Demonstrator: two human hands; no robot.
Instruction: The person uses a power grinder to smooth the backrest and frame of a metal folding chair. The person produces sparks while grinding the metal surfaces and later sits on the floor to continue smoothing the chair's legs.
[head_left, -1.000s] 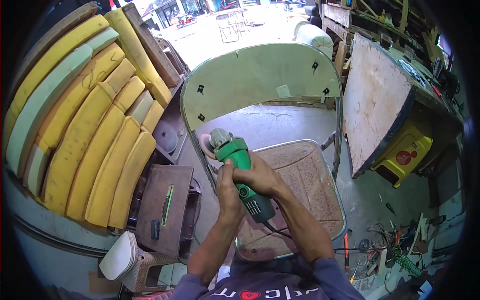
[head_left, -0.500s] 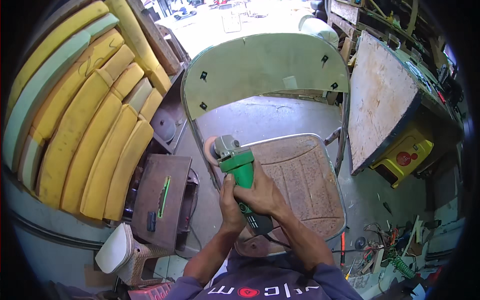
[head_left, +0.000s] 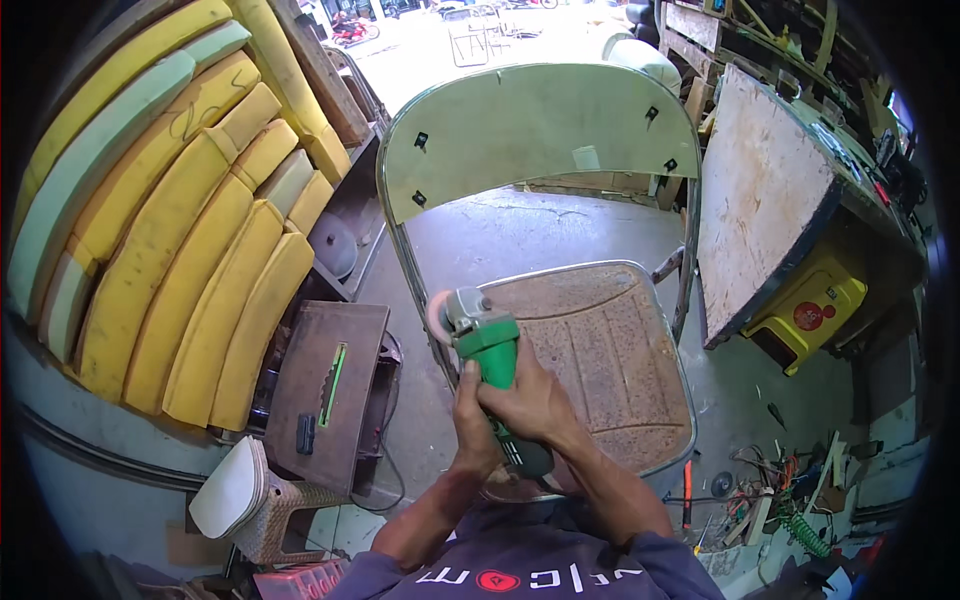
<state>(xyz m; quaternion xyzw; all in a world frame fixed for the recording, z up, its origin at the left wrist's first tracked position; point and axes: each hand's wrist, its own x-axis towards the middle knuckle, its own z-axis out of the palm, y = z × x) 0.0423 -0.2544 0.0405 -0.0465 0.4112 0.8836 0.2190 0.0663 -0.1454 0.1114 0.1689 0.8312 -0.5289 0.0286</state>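
Note:
A green angle grinder (head_left: 493,358) with a grey metal head is held in both hands above the left side of a metal folding chair. My left hand (head_left: 476,420) wraps the near-left of its body, thumb lying along the casing. From the other side my right hand (head_left: 535,395) closes around it. The round pinkish disc (head_left: 438,316) of the grinder is at the chair frame's left tube (head_left: 418,268); whether it touches cannot be told. Rust covers the chair's bare seat (head_left: 600,350). Its pale curved backrest (head_left: 540,125) carries several dark clips.
Yellow foam pads (head_left: 200,260) stack at the left, beside a brown work table (head_left: 325,370) with a slotted top. A white-topped stool (head_left: 235,490) stands below it. On the right are a worn board (head_left: 765,190), a yellow plastic stool (head_left: 815,305) and scattered wires and scraps (head_left: 775,490).
The grinder and both hands have shifted slightly right and nearer to me. The whole view has also moved a little, and both hands keep their grip.

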